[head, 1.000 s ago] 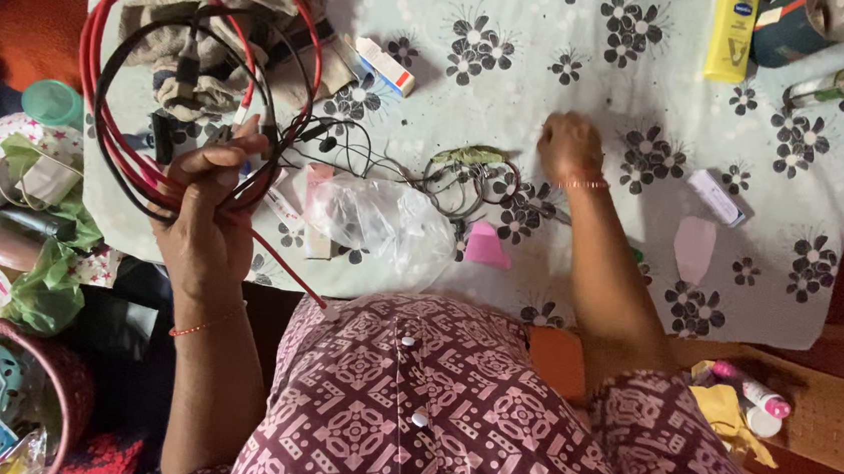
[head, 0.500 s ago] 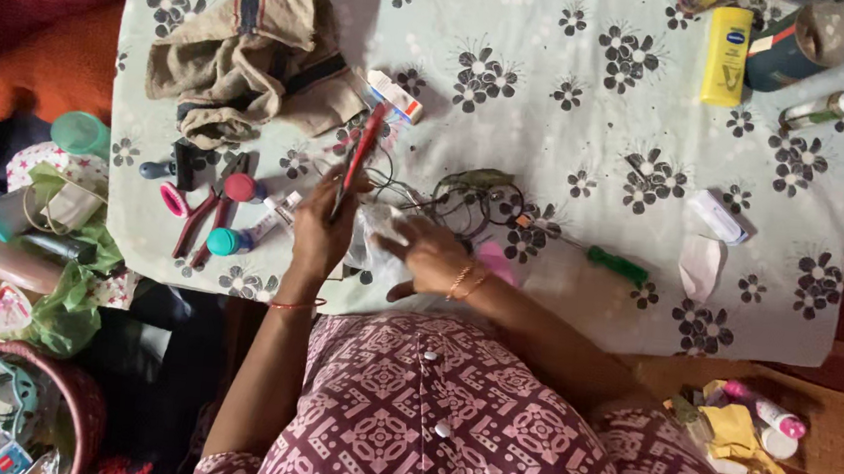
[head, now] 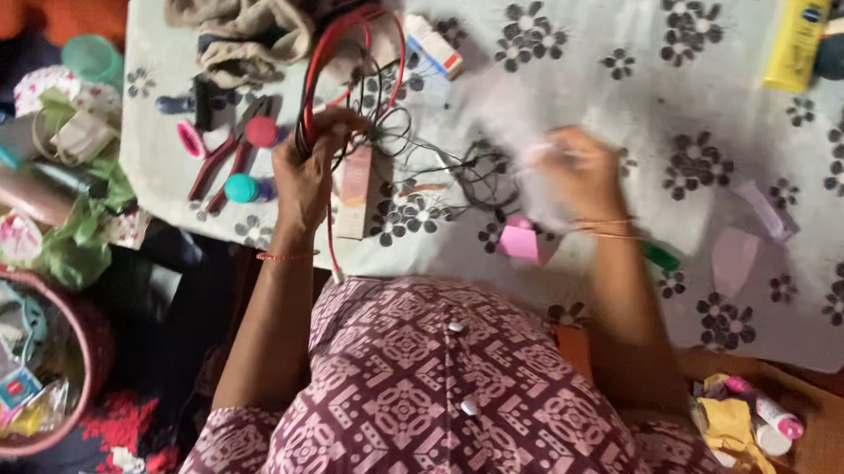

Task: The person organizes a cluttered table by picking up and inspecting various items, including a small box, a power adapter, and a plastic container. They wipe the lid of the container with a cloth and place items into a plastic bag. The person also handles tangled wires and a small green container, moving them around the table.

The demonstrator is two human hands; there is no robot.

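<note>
Since the earlier frame the right hand (head: 580, 169) has lifted off the plastic bag, blurred, its grip unreadable. Left hand (head: 309, 163) clenches the red cable loops (head: 342, 45), which rise above its fist, black wires (head: 419, 152) trailing rightward.

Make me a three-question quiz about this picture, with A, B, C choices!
1. Where is the yellow bottle?
A. top right of the cloth
B. in the basket
C. on the floor

2. What colour is the thick cable in the left hand?
A. blue
B. red
C. white

3. What is the right hand doing?
A. resting flat and empty
B. lifting a clear plastic bag
C. holding scissors

Answers: 1 A, it lies by the cloth's upper right edge. 2 B, the loops are red. 3 B, blurred clear plastic hangs from its fingers.
</note>
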